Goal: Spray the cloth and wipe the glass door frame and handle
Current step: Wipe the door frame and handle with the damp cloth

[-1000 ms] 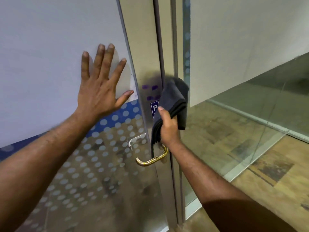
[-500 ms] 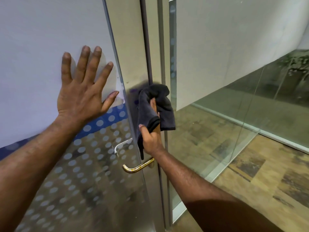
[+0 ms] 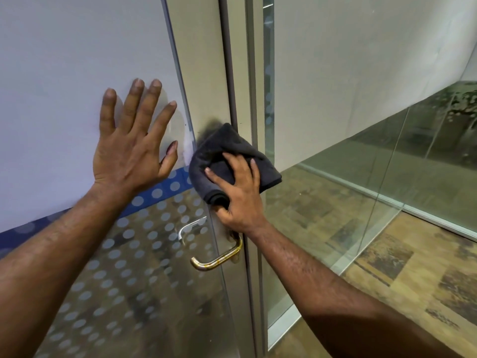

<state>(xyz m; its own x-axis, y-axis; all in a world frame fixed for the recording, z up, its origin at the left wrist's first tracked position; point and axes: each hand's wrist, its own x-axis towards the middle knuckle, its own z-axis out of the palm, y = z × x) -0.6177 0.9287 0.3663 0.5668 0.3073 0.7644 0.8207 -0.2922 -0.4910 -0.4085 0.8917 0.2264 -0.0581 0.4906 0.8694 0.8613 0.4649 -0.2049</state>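
Observation:
My right hand point(image 3: 240, 202) holds a dark grey cloth point(image 3: 224, 143) against the metal door frame point(image 3: 204, 60), fingers spread over it and thumb tucked under its rolled lower edge. The cloth sits just above the brass lever handle point(image 3: 219, 259), which sticks out to the left below my wrist. My left hand point(image 3: 129, 156) lies flat with spread fingers on the frosted part of the glass door point(image 3: 64, 73), left of the frame. No spray bottle is in view.
A silver handle point(image 3: 188, 228) shows through the dotted lower glass on the door's far side. Right of the frame stand fixed glass panels point(image 3: 361, 177) over a wood-patterned floor point(image 3: 413, 267), with a white wall point(image 3: 361, 60) above.
My right hand has moved the cloth left from the frame's edge onto its flat face and spread its fingers over it. My left hand has stayed pressed on the glass.

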